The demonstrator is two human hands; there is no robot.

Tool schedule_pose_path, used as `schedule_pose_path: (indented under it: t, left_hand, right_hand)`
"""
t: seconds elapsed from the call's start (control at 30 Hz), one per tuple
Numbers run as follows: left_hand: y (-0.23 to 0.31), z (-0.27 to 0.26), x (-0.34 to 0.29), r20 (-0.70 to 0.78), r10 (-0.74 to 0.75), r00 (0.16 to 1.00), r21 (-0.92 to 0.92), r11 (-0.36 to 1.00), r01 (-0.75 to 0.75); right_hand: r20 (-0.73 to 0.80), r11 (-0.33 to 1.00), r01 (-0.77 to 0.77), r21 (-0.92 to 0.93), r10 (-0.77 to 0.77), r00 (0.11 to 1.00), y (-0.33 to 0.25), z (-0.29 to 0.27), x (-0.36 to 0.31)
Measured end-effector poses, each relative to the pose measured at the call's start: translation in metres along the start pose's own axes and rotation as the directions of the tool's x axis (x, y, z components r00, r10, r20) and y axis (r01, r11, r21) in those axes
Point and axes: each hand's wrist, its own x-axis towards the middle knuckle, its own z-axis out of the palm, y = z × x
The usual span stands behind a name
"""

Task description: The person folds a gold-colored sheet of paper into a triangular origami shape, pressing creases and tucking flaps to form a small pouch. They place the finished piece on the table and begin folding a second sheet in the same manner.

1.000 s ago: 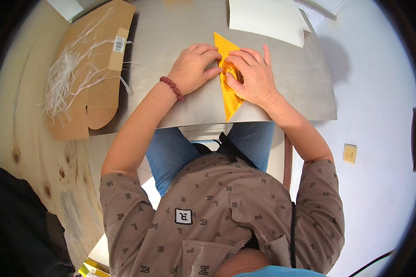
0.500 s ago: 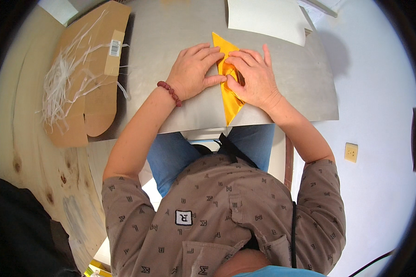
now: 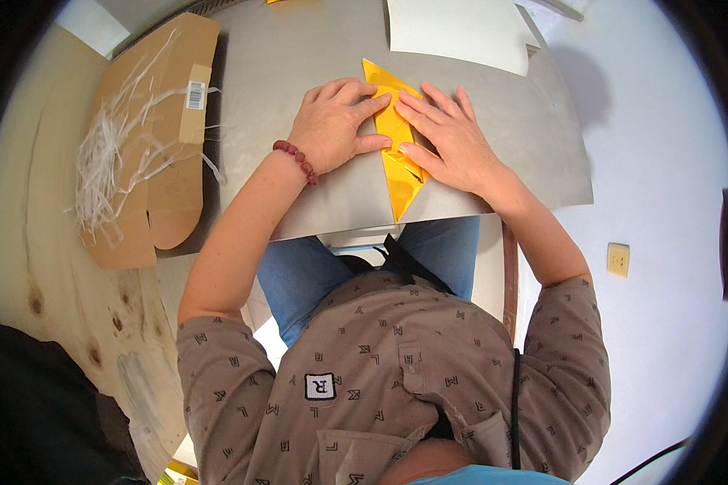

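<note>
A folded sheet of shiny gold paper [image 3: 394, 121] lies on the grey tabletop, its long shape narrowing to points at the far and near ends. My left hand [image 3: 336, 120], with a dark red bead bracelet [image 3: 297, 162] at the wrist, rests along the paper's left edge, its fingertips and thumb on it. From the other side my right hand [image 3: 453, 141] lies with its fingers spread, fingertips and thumb touching the right edge. A fold stands slightly raised near my right thumb. Both hands press on the paper without gripping it.
To the left lies an opened brown cardboard piece [image 3: 166, 178] with a tangle of white plastic strips [image 3: 109, 162] over it. White sheets [image 3: 461, 32] lie at the far right of the grey table [image 3: 299, 40]. Another bit of gold shows at the far edge. A white wall is at the right.
My right hand's curled fingers have straightened and spread, and its thumb has shifted slightly right. The paper's raised middle now lies flatter. My left hand stays on the left edge.
</note>
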Motion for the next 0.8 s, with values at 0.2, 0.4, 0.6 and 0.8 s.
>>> schedule_pose_path:
  t: [0.2, 0.4, 0.6, 0.8]
  left_hand:
    - [0.0, -0.002, 0.001, 0.001, 0.0, 1.0, -0.022, 1.0, 0.0]
    - [-0.001, -0.001, 0.0, 0.006, -0.007, 1.0, -0.014, 1.0, 0.007]
    - [-0.001, -0.003, 0.004, 0.025, -0.004, 1.0, -0.004, 1.0, 0.004]
    - [0.0, -0.01, 0.008, 0.046, 0.024, 0.999, 0.037, 0.999, -0.026]
  right_hand:
    - [0.063, 0.997, 0.025, 0.072, -0.029, 0.998, -0.005, -0.02, -0.033]
    - [0.085, 0.99, 0.08, 0.117, -0.09, 0.992, -0.022, -0.037, -0.067]
    - [0.013, 0.956, 0.14, 0.257, -0.148, 0.989, -0.017, -0.051, -0.059]
    - [-0.02, 0.998, 0.045, 0.049, -0.044, 0.999, 0.006, -0.016, 0.019]
